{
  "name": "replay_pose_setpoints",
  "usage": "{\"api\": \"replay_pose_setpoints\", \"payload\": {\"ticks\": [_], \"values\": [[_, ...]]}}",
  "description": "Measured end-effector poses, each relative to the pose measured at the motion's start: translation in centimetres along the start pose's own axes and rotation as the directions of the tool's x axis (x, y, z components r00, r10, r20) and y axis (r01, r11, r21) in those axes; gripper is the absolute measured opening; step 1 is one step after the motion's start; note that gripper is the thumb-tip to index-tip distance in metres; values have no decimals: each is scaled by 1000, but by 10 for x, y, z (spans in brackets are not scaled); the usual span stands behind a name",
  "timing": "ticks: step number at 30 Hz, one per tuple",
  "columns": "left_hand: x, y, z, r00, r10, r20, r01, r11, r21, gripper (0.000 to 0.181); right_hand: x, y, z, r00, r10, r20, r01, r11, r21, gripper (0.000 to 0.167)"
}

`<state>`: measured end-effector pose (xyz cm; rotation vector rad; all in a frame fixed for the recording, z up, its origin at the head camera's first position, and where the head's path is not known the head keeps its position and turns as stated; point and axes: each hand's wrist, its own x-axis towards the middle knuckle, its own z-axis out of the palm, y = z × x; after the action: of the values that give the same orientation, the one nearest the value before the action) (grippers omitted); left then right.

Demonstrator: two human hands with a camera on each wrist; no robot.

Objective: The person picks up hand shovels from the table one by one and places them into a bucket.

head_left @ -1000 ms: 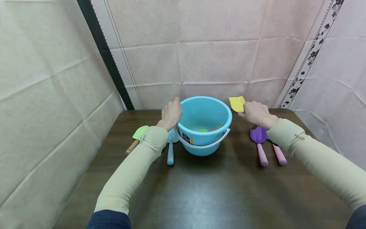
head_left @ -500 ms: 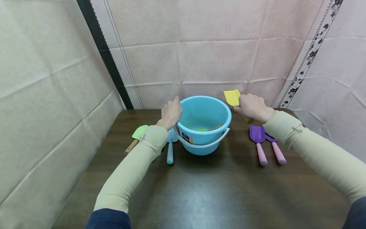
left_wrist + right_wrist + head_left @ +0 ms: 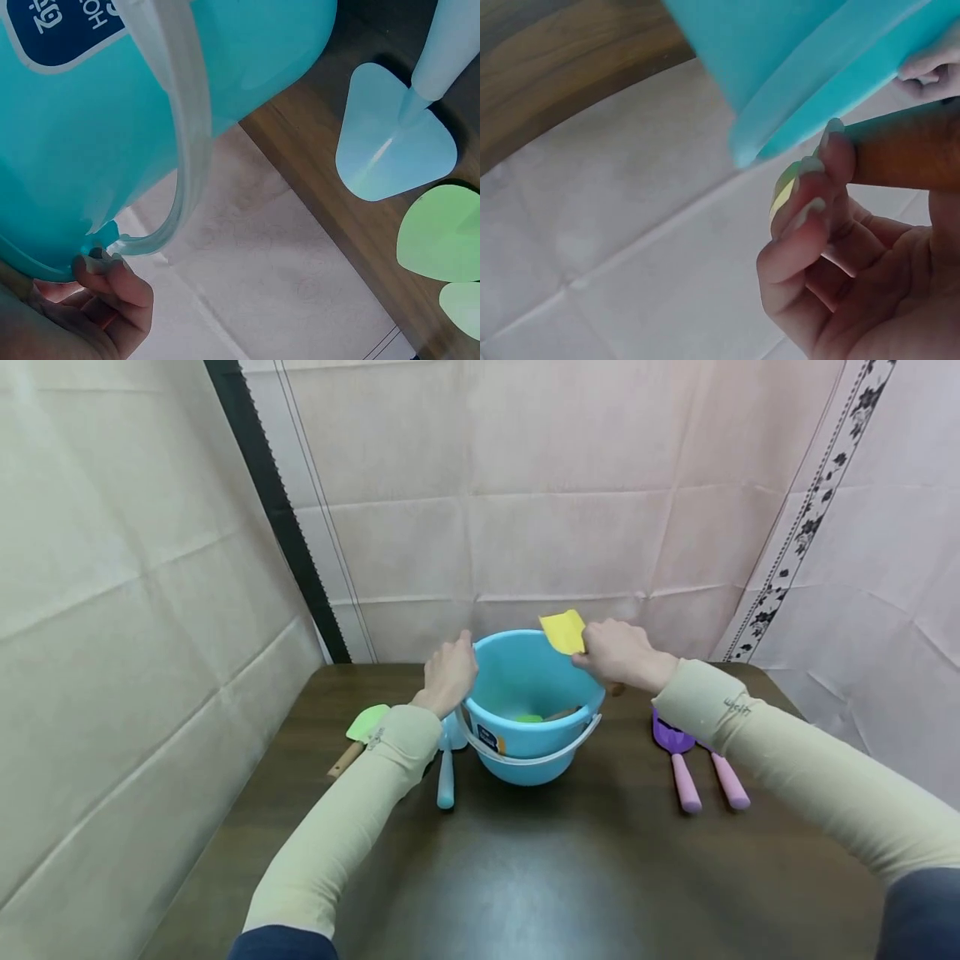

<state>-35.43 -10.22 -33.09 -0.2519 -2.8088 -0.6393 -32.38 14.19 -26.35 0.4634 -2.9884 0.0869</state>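
A blue bucket (image 3: pixel 525 735) stands tilted at the table's back middle, its pale handle (image 3: pixel 191 127) hanging at the front. My left hand (image 3: pixel 447 675) grips the bucket's left rim, fingers curled at the handle joint in the left wrist view. My right hand (image 3: pixel 621 653) holds a shovel with a yellow blade (image 3: pixel 564 632) over the bucket's right rim; its brown wooden handle (image 3: pixel 907 150) shows in the right wrist view. Inside the bucket lie a green piece (image 3: pixel 529 718) and a wooden handle (image 3: pixel 562 714).
Left of the bucket lie a blue shovel (image 3: pixel 446 781) and a green one (image 3: pixel 367 723) with a wooden handle. A purple shovel (image 3: pixel 673 739) and another pink-handled tool (image 3: pixel 730 782) lie on the right. Cloth walls (image 3: pixel 555 552) enclose the table (image 3: pixel 525 877).
My right hand has moved left with the yellow shovel, from above the purple tools to the bucket's right rim. My left hand keeps its grip on the rim.
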Motion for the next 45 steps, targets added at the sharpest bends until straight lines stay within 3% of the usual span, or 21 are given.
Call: {"api": "replay_pose_setpoints", "payload": {"ticks": [12, 21, 27, 34, 45], "values": [[-4, -2, 2, 999, 28, -23, -28, 999, -16, 26, 9, -28, 13, 993, -74, 96, 72, 997, 26, 33], [-1, -2, 0, 1000, 6, -16, -6, 1000, -6, 21, 18, -39, 20, 963, -91, 255, 84, 996, 41, 34], [0, -2, -1, 1000, 2, -16, -2, 1000, -6, 20, 25, -47, 27, 952, -114, 283, 119, 993, 0, 34], [-2, -1, 1, 1000, -11, -14, 10, 1000, -24, 18, 31, -56, 39, 930, -94, 355, 106, 994, -14, 20], [-2, 2, 2, 1000, -18, -12, 18, 1000, -17, 14, 35, -64, 61, 915, -68, 397, 79, 997, -12, 18]]}}
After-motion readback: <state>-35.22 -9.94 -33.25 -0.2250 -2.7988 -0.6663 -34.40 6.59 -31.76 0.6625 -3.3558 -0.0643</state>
